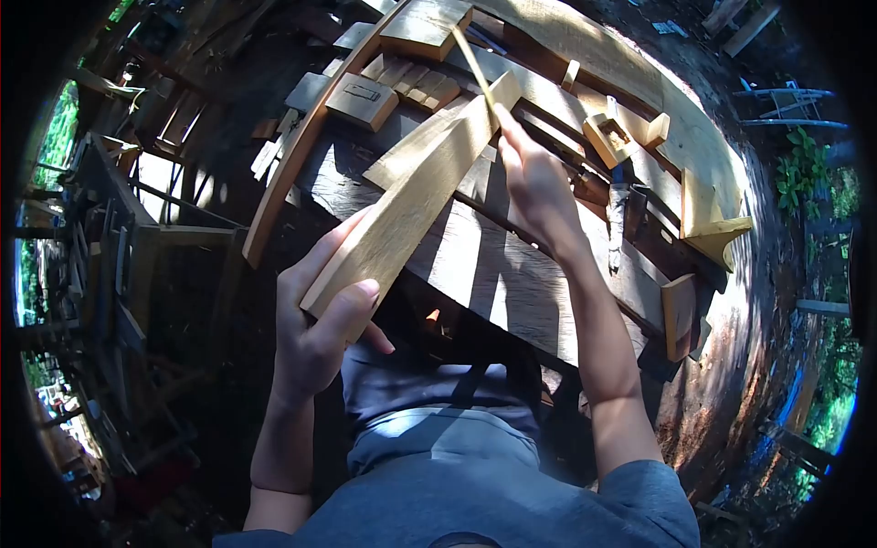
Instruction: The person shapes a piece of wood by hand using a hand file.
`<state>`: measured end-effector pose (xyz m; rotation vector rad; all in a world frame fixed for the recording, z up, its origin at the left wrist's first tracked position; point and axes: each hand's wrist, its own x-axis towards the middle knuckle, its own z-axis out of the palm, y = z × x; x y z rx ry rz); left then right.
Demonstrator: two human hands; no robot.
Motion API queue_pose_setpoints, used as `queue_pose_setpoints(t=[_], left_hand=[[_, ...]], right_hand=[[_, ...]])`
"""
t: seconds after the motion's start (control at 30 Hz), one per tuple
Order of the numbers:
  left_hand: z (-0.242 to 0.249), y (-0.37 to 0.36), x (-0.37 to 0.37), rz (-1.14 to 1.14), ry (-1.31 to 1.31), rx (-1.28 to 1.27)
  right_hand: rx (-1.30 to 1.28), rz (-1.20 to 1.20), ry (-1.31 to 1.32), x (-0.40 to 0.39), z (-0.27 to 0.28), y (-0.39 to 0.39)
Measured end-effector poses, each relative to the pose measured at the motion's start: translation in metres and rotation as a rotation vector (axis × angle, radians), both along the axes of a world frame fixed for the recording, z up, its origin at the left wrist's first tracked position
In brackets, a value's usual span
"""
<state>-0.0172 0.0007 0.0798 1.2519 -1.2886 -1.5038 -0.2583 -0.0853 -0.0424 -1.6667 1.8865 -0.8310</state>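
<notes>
A long, pale wooden piece point(411, 205) slants up from lower left to upper right over the workbench. My left hand point(327, 306) is wrapped round its lower end, with the thumb on the near side. At its upper end my right hand point(534, 183) is closed on a thin light stick point(471, 62), which crosses the tip of the piece and points up and left. A second flat, pale wooden part point(402, 155) shows behind the long piece; whether the two are joined I cannot tell.
The slatted workbench point(493, 265) carries wooden blocks point(363, 100), a small hollowed block point(610, 139) and a notched wooden piece point(708, 219). A long curved strip point(292, 164) runs along its left side. Wooden frames point(183, 236) stand in shade at the left.
</notes>
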Motion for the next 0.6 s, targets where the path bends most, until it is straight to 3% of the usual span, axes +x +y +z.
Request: queue_pose_setpoints(t=[0.03, 0.07, 0.1, 0.17, 0.2, 0.27, 0.3, 0.33, 0.43, 0.47, 0.5, 0.57, 0.6], left_hand=[[0.001, 0.001, -0.001, -0.009, -0.013, -0.026], [0.000, 0.001, -0.001, -0.002, -0.008, -0.031], [-0.002, 0.001, 0.000, 0.002, 0.012, -0.002], [-0.002, 0.004, 0.004, 0.029, 0.034, 0.028], [-0.003, 0.003, 0.005, 0.029, 0.030, 0.038], [-0.008, 0.000, 0.010, 0.010, 0.046, 0.047], [-0.009, 0.000, 0.011, 0.030, 0.053, 0.053], [-0.008, 0.000, 0.010, 0.031, 0.065, 0.047], [-0.003, 0.002, 0.009, 0.019, 0.056, 0.059], [-0.001, 0.002, 0.007, -0.001, 0.047, 0.045], [0.001, 0.003, 0.004, -0.032, 0.040, 0.029], [-0.001, 0.007, -0.001, -0.029, 0.041, 0.004], [-0.001, 0.009, -0.003, -0.044, 0.012, 0.003]], right_hand=[[-0.008, 0.005, -0.118, -0.008, -0.008, -0.023], [0.246, -0.044, -0.147, -0.011, 0.003, -0.044], [0.131, -0.058, 0.000, -0.013, -0.005, -0.060], [0.077, -0.041, 0.047, -0.017, -0.015, -0.071], [0.129, -0.050, -0.021, -0.011, -0.002, -0.060], [-0.005, 0.055, -0.065, 0.001, 0.004, -0.021], [0.230, 0.019, 0.103, 0.015, 0.032, 0.000], [0.139, 0.057, -0.033, 0.020, 0.026, 0.021], [-0.118, 0.052, -0.108, 0.015, 0.003, 0.037], [0.026, 0.005, -0.015, 0.007, 0.009, 0.026], [-0.004, 0.023, -0.171, -0.004, 0.000, 0.003], [-0.091, 0.006, -0.084, -0.042, -0.062, -0.054], [-0.032, -0.013, -0.051, -0.049, -0.058, -0.056]])
